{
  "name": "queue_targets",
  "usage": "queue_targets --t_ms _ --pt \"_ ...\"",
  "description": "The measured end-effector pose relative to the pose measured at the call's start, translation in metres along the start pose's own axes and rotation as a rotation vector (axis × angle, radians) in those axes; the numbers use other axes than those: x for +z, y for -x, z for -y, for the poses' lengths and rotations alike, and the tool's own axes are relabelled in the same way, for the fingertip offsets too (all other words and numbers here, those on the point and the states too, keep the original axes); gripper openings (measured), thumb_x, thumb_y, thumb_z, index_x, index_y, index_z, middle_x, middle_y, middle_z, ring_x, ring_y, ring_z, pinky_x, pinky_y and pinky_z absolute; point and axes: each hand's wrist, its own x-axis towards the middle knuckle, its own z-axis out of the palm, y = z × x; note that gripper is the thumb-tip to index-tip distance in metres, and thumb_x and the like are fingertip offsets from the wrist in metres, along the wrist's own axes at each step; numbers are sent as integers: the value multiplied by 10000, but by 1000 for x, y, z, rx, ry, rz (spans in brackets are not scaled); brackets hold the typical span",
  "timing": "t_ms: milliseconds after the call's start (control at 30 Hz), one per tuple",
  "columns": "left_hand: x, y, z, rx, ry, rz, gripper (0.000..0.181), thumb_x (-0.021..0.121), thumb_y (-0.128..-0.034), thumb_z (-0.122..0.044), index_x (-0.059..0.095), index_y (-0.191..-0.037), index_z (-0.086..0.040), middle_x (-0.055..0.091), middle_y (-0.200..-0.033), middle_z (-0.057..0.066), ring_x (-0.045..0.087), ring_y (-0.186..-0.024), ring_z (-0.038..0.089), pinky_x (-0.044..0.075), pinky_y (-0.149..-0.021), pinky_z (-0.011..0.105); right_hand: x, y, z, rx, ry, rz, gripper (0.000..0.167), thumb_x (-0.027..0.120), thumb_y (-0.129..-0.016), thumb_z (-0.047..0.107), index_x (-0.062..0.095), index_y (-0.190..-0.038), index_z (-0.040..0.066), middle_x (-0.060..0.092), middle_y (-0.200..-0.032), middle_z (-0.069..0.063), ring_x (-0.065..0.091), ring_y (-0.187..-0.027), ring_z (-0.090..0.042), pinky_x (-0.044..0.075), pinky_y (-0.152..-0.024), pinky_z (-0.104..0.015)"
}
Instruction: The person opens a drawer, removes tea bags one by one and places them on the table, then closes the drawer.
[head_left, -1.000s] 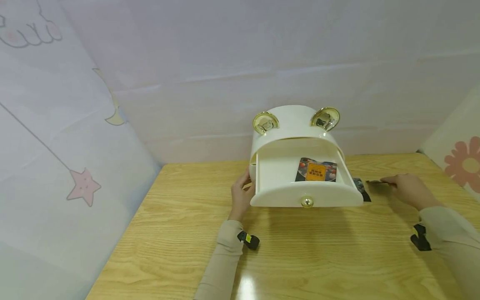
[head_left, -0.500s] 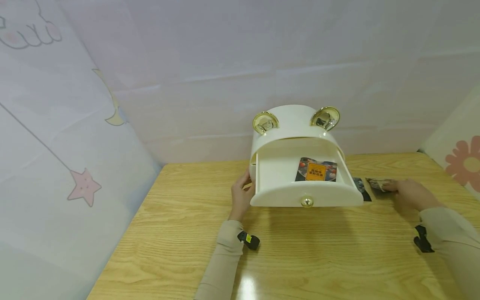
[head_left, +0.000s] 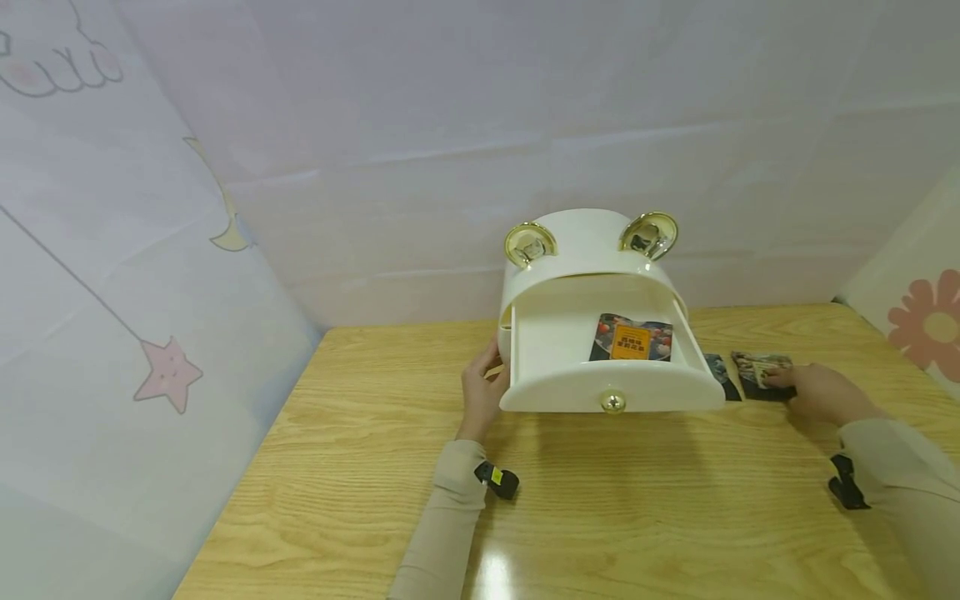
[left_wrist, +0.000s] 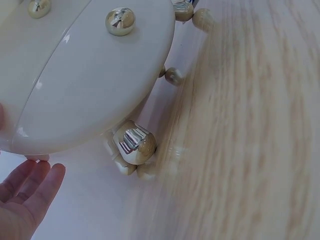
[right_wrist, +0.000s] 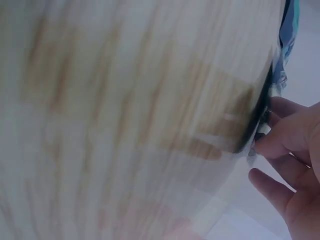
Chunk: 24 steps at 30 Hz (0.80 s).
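A white cabinet (head_left: 588,237) with gold ear shapes stands on the table, its drawer (head_left: 555,393) pulled out. Inside the drawer lies a dark sachet (head_left: 632,339) with an orange label. My left hand (head_left: 481,396) rests against the cabinet's left side; its fingers (left_wrist: 42,187) look fairly straight in the left wrist view. To the right of the drawer, my right hand (head_left: 828,393) pinches the edge of another dark printed sachet (head_left: 752,367) at the tabletop. A further sachet (head_left: 722,377) lies between them, partly hidden by the drawer.
The wooden table (head_left: 360,467) extends in front and to both sides. A pale cloth wall (head_left: 405,208) stands close behind the cabinet. The drawer front carries a gold knob (head_left: 612,402) and juts toward me. Gold ball feet (left_wrist: 135,142) show beneath the cabinet.
The sachet in my right hand has turned from edge-on to show its printed face, lowering toward the table beside the other sachet. My left hand and the cabinet have stayed put.
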Motion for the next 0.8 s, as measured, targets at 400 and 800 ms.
queue_targets --t_ms 400,800 --pt "0 0 -1 21 -8 -9 448 589 -865 4 453 -1289 49 572 -1092 255 581 -963 370 527 -772 361 -6 -2 9 -19 -36 -99 272 520 -772 -58 583 -1029 -123 569 -983 -342 593 -702 -341 481 -556 -433" --pt "0 0 -2 15 -6 -5 460 592 -865 -1 445 -1298 45 559 -1118 253 573 -976 369 520 -784 403 -44 -1 54 -100 -22 -402 201 519 -843 -24 614 -1009 -85 616 -881 -273 261 -351 -76 265 -370 -248"
